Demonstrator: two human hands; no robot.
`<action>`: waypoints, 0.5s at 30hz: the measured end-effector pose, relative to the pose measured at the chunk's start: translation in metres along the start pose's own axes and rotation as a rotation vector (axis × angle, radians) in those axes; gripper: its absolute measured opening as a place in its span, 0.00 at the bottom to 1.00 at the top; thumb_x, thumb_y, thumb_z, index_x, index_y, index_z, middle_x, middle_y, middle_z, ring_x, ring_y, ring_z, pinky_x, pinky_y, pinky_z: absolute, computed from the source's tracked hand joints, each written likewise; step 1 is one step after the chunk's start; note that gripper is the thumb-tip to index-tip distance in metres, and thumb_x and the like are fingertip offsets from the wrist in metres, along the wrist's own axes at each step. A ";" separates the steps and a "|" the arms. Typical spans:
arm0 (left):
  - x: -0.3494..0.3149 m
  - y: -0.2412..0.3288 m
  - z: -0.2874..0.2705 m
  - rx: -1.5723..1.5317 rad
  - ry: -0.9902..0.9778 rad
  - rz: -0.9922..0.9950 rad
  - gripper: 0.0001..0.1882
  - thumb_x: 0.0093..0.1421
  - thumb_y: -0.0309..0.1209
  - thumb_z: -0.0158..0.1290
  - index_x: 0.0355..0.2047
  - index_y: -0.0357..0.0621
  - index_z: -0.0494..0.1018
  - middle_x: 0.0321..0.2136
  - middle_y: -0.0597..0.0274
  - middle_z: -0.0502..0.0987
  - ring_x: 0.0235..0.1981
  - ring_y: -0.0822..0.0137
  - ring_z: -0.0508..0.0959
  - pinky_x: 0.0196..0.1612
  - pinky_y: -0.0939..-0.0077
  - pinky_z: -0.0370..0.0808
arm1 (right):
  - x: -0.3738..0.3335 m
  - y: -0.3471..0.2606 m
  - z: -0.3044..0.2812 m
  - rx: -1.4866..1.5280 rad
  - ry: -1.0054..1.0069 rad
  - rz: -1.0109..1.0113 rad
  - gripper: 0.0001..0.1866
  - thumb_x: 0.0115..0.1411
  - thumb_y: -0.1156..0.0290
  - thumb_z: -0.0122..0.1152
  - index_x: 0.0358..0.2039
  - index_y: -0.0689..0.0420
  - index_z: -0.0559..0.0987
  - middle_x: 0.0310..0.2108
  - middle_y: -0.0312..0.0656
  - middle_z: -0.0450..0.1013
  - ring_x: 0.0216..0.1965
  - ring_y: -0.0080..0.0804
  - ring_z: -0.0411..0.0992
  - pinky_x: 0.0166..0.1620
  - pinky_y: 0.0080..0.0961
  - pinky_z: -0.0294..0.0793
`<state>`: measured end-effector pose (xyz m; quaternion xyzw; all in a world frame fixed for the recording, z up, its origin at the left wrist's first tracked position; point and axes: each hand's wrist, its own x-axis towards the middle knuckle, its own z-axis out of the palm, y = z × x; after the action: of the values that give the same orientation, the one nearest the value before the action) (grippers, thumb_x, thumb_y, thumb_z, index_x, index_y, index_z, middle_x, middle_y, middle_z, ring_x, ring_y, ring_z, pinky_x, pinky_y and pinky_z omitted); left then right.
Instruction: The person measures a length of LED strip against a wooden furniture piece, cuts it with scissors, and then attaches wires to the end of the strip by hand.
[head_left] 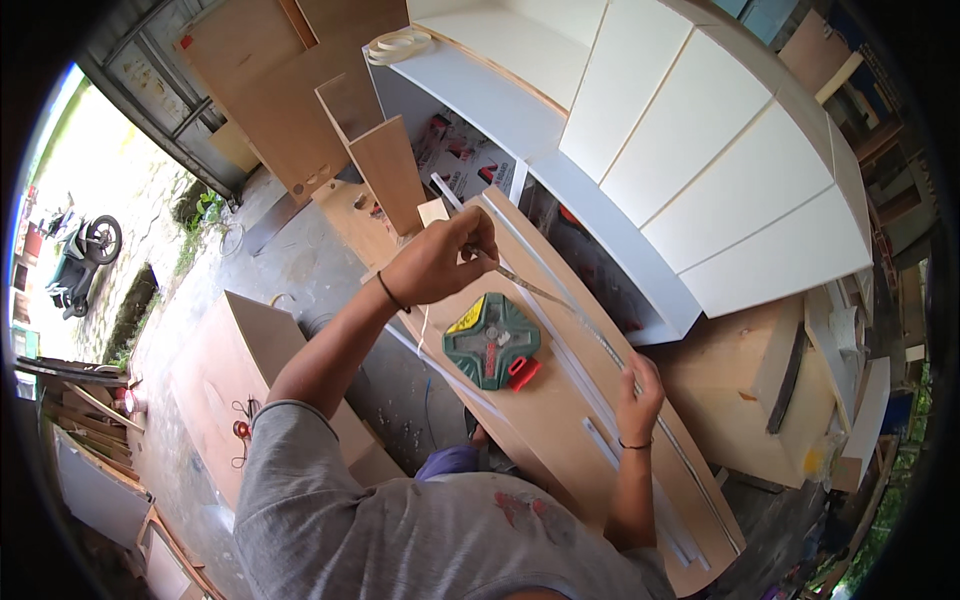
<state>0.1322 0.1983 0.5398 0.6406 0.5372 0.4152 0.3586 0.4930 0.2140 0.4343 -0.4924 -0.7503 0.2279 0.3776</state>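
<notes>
Head view: pinching thin silvery strip [540,290] in left hand [450,258], just beyond green case [485,350]; pinching it farther along in right hand [640,395], right of case. Stretching past case along smooth tan board [545,440]. Likely light, bendy, perhaps slick; best held by flat faces, near ends. Straight, narrow white slats [572,365] beside case.

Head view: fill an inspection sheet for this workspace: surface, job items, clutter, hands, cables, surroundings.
Surface: wooden board with pale strips lying along it.
Job items: thin metallic strip over the board; green case lying on it.
Clutter: coiled pale band on the white cabinet; wood pieces at lower left.
Hands: left hand pinches the metallic strip; right hand touches it, grip unclear.
Cables: thin dark cord on the wooden box.
Surroundings: white cabinet beyond the board; motorcycle outside.
</notes>
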 end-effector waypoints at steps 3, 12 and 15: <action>-0.047 0.037 0.037 0.080 0.059 0.065 0.10 0.53 0.23 0.55 0.33 0.40 0.65 0.29 0.61 0.75 0.32 0.68 0.77 0.34 0.75 0.71 | 0.005 -0.081 0.002 0.179 -0.108 -0.191 0.13 0.55 0.76 0.55 0.40 0.67 0.75 0.40 0.52 0.73 0.42 0.46 0.72 0.47 0.32 0.69; -0.181 0.103 0.181 -0.001 0.143 0.112 0.10 0.49 0.21 0.57 0.31 0.41 0.68 0.27 0.59 0.74 0.29 0.59 0.76 0.34 0.71 0.72 | -0.098 -0.137 -0.070 0.131 -0.344 -0.446 0.04 0.50 0.76 0.59 0.28 0.60 0.76 0.28 0.41 0.75 0.33 0.39 0.72 0.45 0.40 0.64; -0.210 0.111 0.213 0.030 0.125 0.188 0.11 0.48 0.21 0.58 0.31 0.41 0.67 0.27 0.58 0.75 0.29 0.57 0.76 0.34 0.68 0.71 | -0.145 -0.132 -0.097 0.143 -0.369 -0.339 0.03 0.49 0.78 0.59 0.27 0.60 0.77 0.26 0.43 0.75 0.31 0.42 0.73 0.41 0.37 0.67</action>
<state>0.3552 -0.0296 0.5249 0.6665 0.5022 0.4779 0.2742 0.5286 0.0249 0.5382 -0.2818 -0.8603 0.2998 0.3009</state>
